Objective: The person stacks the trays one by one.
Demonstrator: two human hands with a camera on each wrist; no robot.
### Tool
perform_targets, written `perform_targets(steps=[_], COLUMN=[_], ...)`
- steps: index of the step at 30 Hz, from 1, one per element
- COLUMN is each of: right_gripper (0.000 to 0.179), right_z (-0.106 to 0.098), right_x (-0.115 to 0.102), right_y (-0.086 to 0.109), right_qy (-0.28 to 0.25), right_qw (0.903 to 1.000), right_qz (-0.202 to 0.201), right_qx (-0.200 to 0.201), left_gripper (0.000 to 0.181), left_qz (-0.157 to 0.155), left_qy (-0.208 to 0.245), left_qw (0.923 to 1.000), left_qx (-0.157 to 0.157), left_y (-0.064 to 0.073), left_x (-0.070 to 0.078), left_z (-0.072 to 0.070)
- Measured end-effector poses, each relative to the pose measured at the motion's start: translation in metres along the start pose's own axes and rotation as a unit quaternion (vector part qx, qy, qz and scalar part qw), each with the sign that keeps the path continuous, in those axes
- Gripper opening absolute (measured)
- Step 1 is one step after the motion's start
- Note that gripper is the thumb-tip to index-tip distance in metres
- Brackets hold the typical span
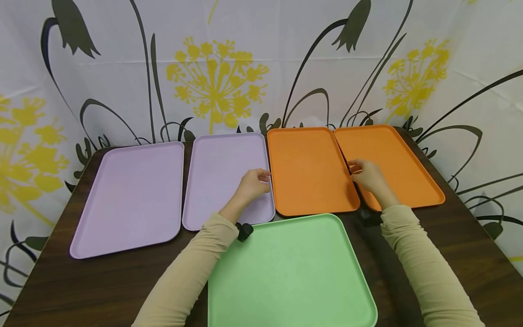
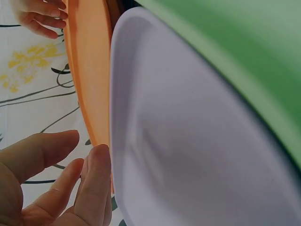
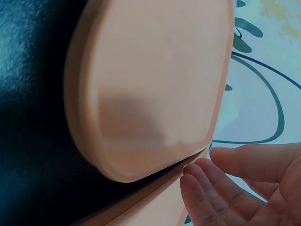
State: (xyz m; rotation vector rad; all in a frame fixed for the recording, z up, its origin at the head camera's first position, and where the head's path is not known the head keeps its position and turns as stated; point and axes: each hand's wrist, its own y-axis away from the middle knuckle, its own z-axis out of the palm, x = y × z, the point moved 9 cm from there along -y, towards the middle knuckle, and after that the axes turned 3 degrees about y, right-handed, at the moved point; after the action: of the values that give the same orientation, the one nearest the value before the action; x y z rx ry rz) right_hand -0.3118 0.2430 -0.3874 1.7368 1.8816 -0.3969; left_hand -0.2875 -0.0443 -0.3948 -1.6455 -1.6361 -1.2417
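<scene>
My left hand (image 1: 254,182) hovers over the right edge of a lilac tray (image 1: 222,172), beside an orange tray (image 1: 310,168). In the left wrist view, a gap shows between the thumb and the loosely bent fingers (image 2: 96,174), with nothing held. My right hand (image 1: 369,177) is above the left side of a second orange tray (image 1: 392,159), by the narrow gap between the two orange trays. The right wrist view shows its thumb and fingertips (image 3: 204,181) near the tray rims, nothing visible between them. Whether they touch a rim I cannot tell.
A green tray (image 1: 286,272) lies at the front, between the forearms. Another lilac tray (image 1: 135,195) is at the far left of the dark wooden table (image 1: 102,286). Behind stands a white cloth (image 1: 253,27) printed with flowers.
</scene>
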Motion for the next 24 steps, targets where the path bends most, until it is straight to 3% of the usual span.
perform_targets(steps=[13, 24], right_gripper=[0.047, 0.047], right_z=[0.004, 0.007], right_x=[0.003, 0.007], right_y=[-0.004, -0.007], right_qy=[0.021, 0.013], right_qw=[0.9996, 0.9995], right_qz=[0.015, 0.021], right_qx=[-0.008, -0.021], left_gripper=[0.059, 0.056], left_qz=[0.010, -0.019], left_qy=[0.003, 0.045], left_qw=[0.9998, 0.9983], left_qx=[-0.016, -0.032], left_y=[-0.006, -0.006], left_x=[-0.001, 0.002], left_z=[0.011, 0.016])
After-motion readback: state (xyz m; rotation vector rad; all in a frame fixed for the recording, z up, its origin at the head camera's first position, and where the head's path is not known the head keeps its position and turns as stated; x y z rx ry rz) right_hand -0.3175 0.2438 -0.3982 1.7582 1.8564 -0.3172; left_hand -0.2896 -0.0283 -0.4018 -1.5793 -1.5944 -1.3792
